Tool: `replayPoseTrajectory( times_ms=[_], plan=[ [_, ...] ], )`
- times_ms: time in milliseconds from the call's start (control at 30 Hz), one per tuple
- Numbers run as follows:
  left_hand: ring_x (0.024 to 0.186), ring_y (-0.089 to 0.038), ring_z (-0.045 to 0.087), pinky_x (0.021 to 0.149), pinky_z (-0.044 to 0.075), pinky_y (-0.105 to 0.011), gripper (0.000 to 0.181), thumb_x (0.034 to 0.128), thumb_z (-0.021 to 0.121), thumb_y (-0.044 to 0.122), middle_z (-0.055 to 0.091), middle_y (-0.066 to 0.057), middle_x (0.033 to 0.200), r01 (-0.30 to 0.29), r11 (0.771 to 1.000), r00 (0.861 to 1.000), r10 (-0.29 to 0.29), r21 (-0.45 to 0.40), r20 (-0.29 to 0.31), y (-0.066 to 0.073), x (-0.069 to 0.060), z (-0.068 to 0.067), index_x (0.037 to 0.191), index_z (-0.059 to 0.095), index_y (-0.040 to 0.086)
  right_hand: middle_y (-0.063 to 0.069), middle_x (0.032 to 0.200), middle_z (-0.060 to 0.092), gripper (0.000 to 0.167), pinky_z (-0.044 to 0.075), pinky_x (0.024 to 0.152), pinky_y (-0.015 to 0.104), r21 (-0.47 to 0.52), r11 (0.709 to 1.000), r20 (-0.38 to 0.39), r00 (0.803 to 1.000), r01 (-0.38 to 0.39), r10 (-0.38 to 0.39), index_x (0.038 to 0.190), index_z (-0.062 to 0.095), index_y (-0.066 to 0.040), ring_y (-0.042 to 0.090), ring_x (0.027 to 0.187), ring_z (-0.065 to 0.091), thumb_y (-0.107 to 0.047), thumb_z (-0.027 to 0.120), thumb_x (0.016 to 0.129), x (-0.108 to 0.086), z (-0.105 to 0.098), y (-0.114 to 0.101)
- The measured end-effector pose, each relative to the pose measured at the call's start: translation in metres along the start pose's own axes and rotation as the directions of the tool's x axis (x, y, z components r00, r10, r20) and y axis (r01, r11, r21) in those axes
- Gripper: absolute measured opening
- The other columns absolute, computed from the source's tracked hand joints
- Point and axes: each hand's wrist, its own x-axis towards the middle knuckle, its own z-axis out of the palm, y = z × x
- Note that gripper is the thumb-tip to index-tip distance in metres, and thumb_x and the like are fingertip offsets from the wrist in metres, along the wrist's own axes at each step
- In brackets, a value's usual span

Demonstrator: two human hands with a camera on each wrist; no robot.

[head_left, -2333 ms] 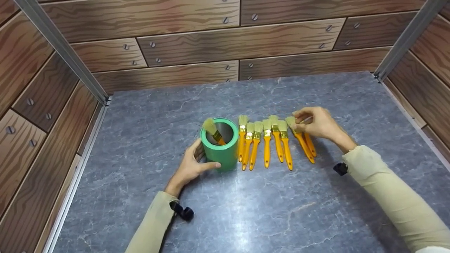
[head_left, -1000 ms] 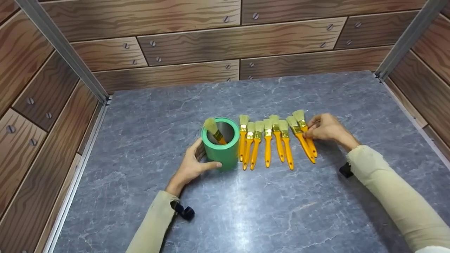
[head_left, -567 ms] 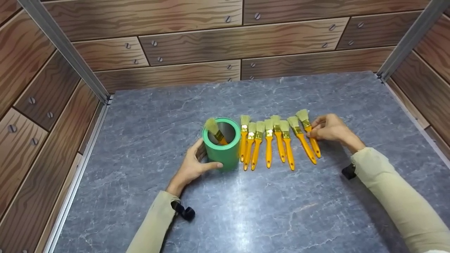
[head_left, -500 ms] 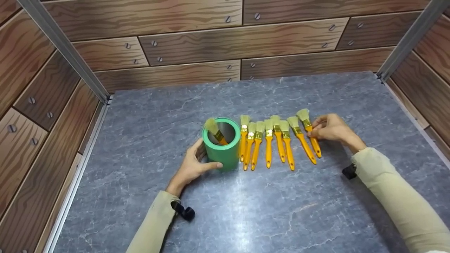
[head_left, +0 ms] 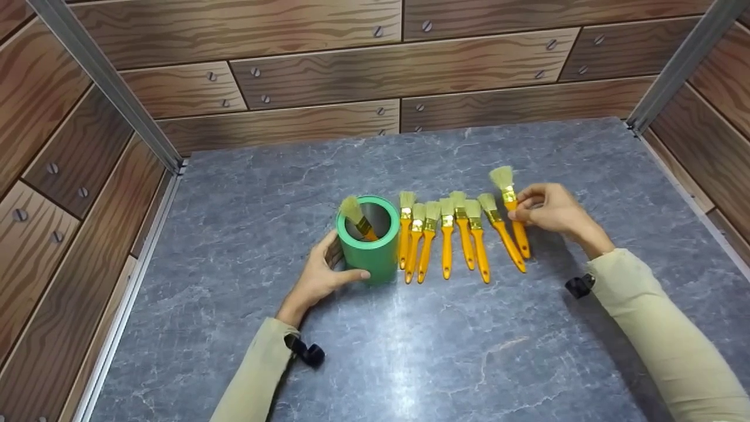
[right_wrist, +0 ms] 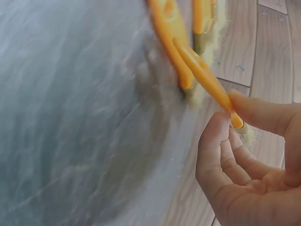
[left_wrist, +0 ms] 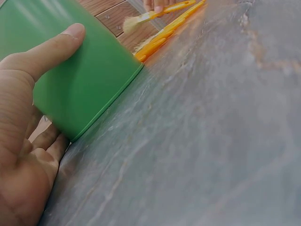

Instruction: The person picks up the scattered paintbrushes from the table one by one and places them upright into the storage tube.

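My left hand (head_left: 319,278) holds a green cylindrical can (head_left: 372,261) upright on the table, its thumb across the near side; the fingers are partly hidden behind. One paintbrush (head_left: 351,209) leans inside the can, bristles above the rim. At the right, my right hand (head_left: 554,211) pinches the orange handle of another paintbrush (head_left: 508,194) between thumb and fingertips. In the right wrist view this held brush (right_wrist: 204,77) slants clear of the table. Just left of it lies a loose paintbrush (head_left: 505,237), the nearest in the row.
Several more paintbrushes (head_left: 447,240) lie side by side between the can and my right hand, bristles facing away. The grey marbled table (head_left: 445,363) is bounded by wood-patterned walls (head_left: 316,82) and metal corner posts (head_left: 108,88).
My right hand came from above the row's right end to the last brush's handle, pinched it, and has lifted it slightly away from its neighbour. The left hand and can have stayed put.
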Motion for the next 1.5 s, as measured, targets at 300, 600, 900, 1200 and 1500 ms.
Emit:
replayPoseTrajectory(
  times_ms=[300, 600, 900, 1200, 1500],
  plan=[
    [0.153, -0.020, 0.046, 0.130, 0.035, -0.041, 0.102, 0.0775, 0.097, 0.009, 0.056, 0.000, 0.159, -0.004, 1.000, 1.000, 0.004, -0.005, 0.004, -0.002, 0.001, 0.000, 0.163, 0.044, 0.023, 0.016, 0.117, 0.065, 0.043, 0.065, 0.074, 0.027, 0.019, 0.998, 0.049, 0.997, 0.059, -0.060, 0.135, 0.059, 0.006, 0.014, 0.087, 0.071, -0.014, 0.075, 0.101, -0.008, 0.006, -0.022],
    [0.152, -0.023, 0.047, 0.130, 0.036, -0.043, 0.101, 0.0762, 0.098, 0.007, 0.057, -0.003, 0.158, -0.002, 1.000, 1.000, 0.002, -0.010, -0.002, 0.000, 0.004, -0.001, 0.162, 0.045, 0.019, 0.008, 0.112, 0.067, 0.042, 0.068, 0.088, 0.034, 0.184, 0.971, -0.012, 0.988, 0.151, -0.151, 0.134, 0.058, 0.007, 0.011, 0.090, 0.074, -0.009, 0.076, 0.100, -0.010, 0.020, -0.045],
    [0.152, -0.023, 0.047, 0.130, 0.036, -0.044, 0.101, 0.0771, 0.097, 0.008, 0.057, -0.002, 0.158, 0.004, 1.000, 1.000, -0.004, -0.001, -0.001, -0.003, 0.006, 0.000, 0.162, 0.045, 0.021, -0.002, 0.104, 0.074, 0.038, 0.068, 0.087, 0.035, 0.295, 0.922, -0.062, 0.968, 0.250, -0.243, 0.131, 0.060, 0.008, 0.013, 0.092, 0.077, -0.005, 0.076, 0.099, -0.016, 0.034, -0.068],
    [0.152, -0.022, 0.048, 0.130, 0.036, -0.043, 0.100, 0.0784, 0.097, 0.010, 0.057, -0.001, 0.158, -0.013, 1.000, 1.000, 0.013, 0.008, 0.007, -0.004, 0.005, 0.001, 0.163, 0.045, 0.022, 0.000, 0.103, 0.078, 0.036, 0.067, 0.087, 0.034, 0.357, 0.885, -0.101, 0.954, 0.299, -0.281, 0.129, 0.061, 0.009, 0.015, 0.091, 0.078, -0.002, 0.075, 0.099, -0.025, 0.045, -0.084],
    [0.152, -0.023, 0.048, 0.130, 0.036, -0.044, 0.100, 0.0780, 0.097, 0.011, 0.057, -0.001, 0.158, -0.006, 1.000, 1.000, 0.006, 0.019, 0.000, -0.002, 0.002, -0.001, 0.163, 0.045, 0.023, -0.001, 0.105, 0.078, 0.035, 0.067, 0.088, 0.036, 0.389, 0.847, -0.136, 0.932, 0.363, -0.337, 0.131, 0.062, 0.010, 0.016, 0.093, 0.078, 0.003, 0.073, 0.099, -0.027, 0.057, -0.107]
  ],
)
